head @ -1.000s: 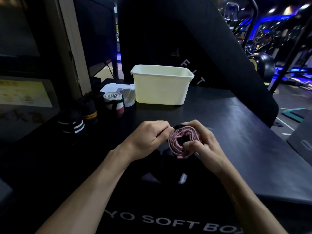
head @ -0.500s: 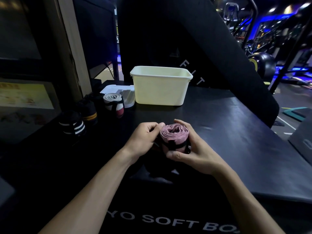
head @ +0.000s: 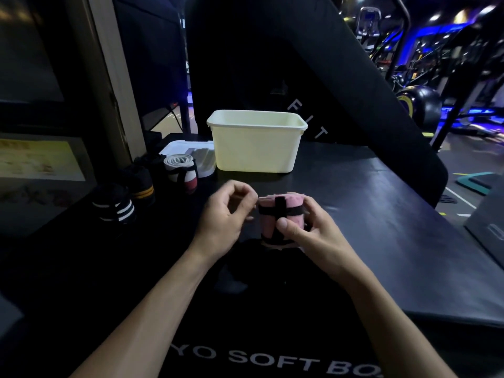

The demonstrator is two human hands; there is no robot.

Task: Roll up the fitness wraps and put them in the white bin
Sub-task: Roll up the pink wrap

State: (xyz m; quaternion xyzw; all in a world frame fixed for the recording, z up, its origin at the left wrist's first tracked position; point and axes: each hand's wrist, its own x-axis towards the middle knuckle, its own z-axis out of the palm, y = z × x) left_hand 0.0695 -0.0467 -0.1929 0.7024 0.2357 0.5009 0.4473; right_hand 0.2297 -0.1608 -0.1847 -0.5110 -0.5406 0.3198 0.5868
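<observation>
A rolled pink wrap (head: 268, 221) with black straps crossed over it stands upright above the black padded surface (head: 368, 214). My right hand (head: 302, 230) grips it from the right, thumb on its front. My left hand (head: 227, 214) hovers just left of the roll, fingers curled, holding nothing that I can see. The white bin (head: 256, 144) stands behind the hands, its inside hidden from here. Left of the bin stand three rolled wraps: a white and red one (head: 181, 173), a black one with orange stripes (head: 140, 182), and a black one with white stripes (head: 116, 207).
A white lid (head: 191, 155) lies flat against the bin's left side. A slanted black pad (head: 286, 64) rises behind the bin. A wooden post (head: 109, 85) stands at the left. Gym machines and a dark ball (head: 421, 105) fill the right background.
The pink roll went from lying on its side to standing upright with the strap fastened around it. My left hand has come off the roll and drawn a little to the left.
</observation>
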